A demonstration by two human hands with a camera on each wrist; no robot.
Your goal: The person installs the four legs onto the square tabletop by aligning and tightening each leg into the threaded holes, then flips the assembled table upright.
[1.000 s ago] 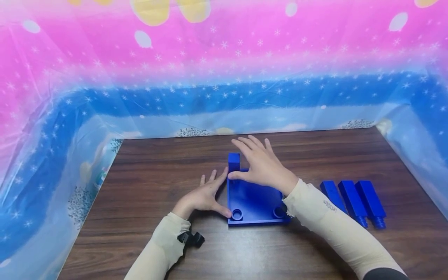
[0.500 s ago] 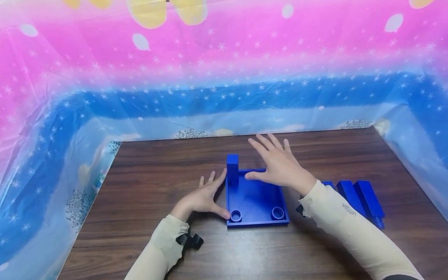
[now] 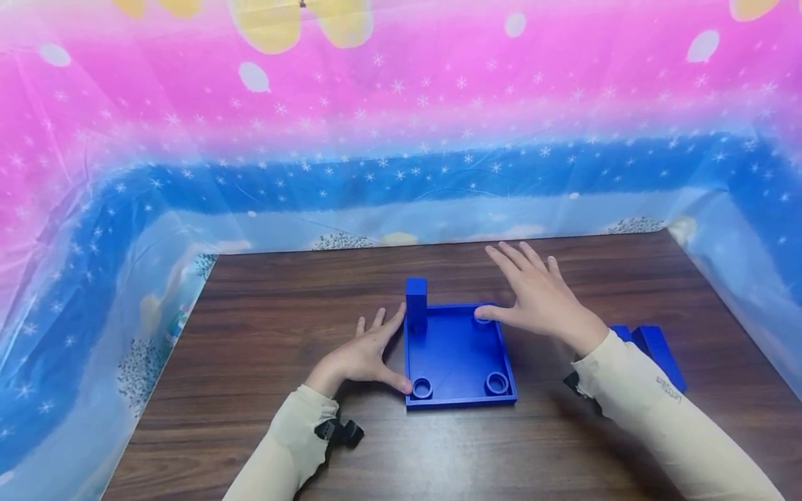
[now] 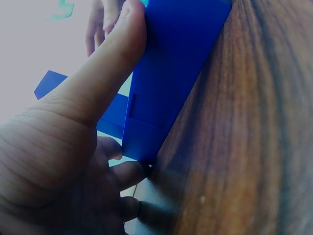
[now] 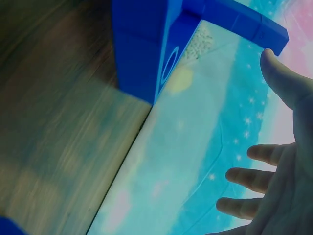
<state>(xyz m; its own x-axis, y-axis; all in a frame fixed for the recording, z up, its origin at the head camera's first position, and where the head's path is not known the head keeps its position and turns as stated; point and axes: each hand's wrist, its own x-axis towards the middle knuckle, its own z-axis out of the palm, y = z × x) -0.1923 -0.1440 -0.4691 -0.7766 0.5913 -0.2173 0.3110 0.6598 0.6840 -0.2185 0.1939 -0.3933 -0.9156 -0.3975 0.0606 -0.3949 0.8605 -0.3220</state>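
A blue square board (image 3: 454, 358) with a raised rim lies on the table. Round sockets sit at its two near corners, one socket (image 3: 497, 383) at the near right. At the far left corner a blue square leg (image 3: 416, 303) stands upright; the right wrist view also catches this leg (image 5: 249, 24). My left hand (image 3: 358, 353) rests against the board's left side, thumb and fingers spread. Over the far right corner is my right hand (image 3: 551, 303), fingers spread and holding nothing; its thumb partly covers the socket there.
To the right, loose blue legs (image 3: 661, 358) lie on the wooden table (image 3: 276, 306), partly hidden by my right sleeve (image 3: 664, 410). A patterned pink and blue cloth (image 3: 401, 167) hangs behind the table and along its sides.
My right hand has moved right, away from the upright leg to the far right corner of the board. The left hand stays at the board's left side.
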